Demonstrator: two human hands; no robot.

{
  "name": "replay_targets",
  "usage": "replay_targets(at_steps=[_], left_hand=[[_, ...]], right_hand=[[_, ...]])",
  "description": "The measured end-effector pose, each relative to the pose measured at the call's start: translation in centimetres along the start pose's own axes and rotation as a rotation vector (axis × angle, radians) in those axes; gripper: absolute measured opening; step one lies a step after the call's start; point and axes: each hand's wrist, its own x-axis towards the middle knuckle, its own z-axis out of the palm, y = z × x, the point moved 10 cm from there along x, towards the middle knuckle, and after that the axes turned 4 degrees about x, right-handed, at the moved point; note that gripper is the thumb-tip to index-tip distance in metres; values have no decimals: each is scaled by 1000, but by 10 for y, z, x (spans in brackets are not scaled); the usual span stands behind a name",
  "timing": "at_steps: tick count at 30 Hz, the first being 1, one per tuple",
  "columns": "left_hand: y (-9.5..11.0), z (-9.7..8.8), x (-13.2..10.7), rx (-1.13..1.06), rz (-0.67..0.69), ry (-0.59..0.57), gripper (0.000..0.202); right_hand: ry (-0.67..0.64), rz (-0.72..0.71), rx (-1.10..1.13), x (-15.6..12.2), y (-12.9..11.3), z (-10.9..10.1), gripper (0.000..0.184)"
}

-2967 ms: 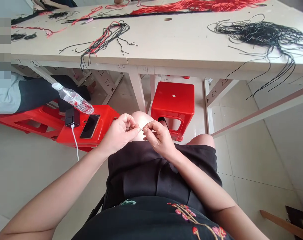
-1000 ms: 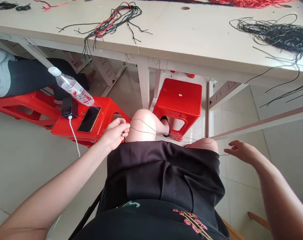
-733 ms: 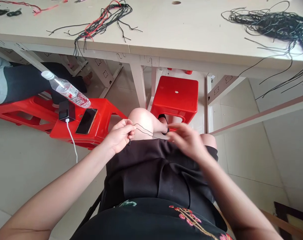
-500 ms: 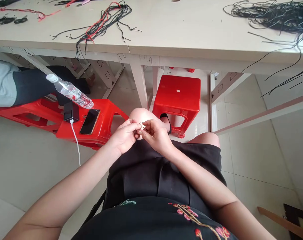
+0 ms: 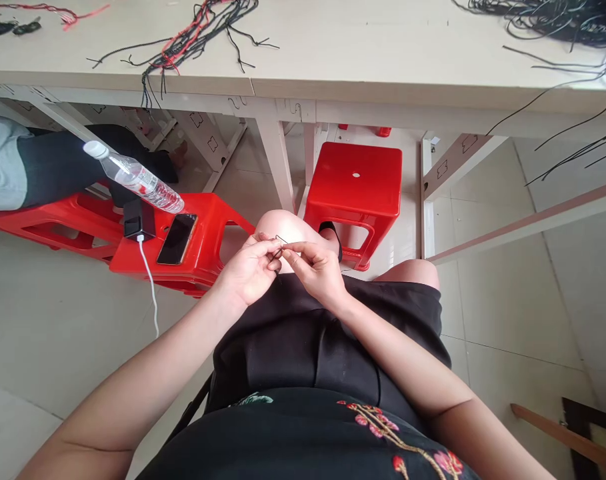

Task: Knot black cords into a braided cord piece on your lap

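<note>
Black cord (image 5: 281,239), thin & looped, sits btwn the person's two hands, just above the lap. L hand (image 5: 250,271) pinches it w/ thumb & fingertips; R hand (image 5: 321,273) nips it too, thumb to forefinger, the tips nearly touching (exact grip partly hidden by fingers). Left of the hands: a red stool (image 5: 211,235) w/ phone (image 5: 177,239), water bottle (image 5: 139,179) & black box (image 5: 138,220) w/ white cable (image 5: 150,283). Beyond the hands: table (image 5: 343,57) w/ a black-&-red cord bundle (image 5: 195,41) to the left, black cord pile (image 5: 567,23) far right.

Red stools (image 5: 353,193) on tiled floor (image 5: 507,313)
</note>
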Motion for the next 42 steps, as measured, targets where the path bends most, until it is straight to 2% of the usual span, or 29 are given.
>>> replay_targets(at_steps=[4,7,11,14,17,20,25,32,37,42], left_hand=[[3,3,0,33,60,-20,24],[7,7,-2,72,113,-42,23],[10,12,-6,149,123,-67,23],[8,12,-8,241,107,-111,19],[7,8,-6,336,116,-125,26],[6,2,1,345,111,-128,35],[3,-10,11,338,37,-87,30],[0,-35,14,452,4,77,29],[8,-46,15,600,110,175,30],[13,-53,16,632,208,223,31]], right_hand=[[-26,94,183,1,11,4,23],[-17,215,339,2,19,5,19],[6,331,491,1,25,6,17],[17,361,551,0,28,8,17],[5,360,578,0,28,10,15],[-19,376,583,-2,29,13,15],[-18,353,564,-3,30,17,14],[-12,186,419,-4,37,27,17],[-51,74,86,-4,37,34,19],[-85,-21,-262,-1,32,38,21]])
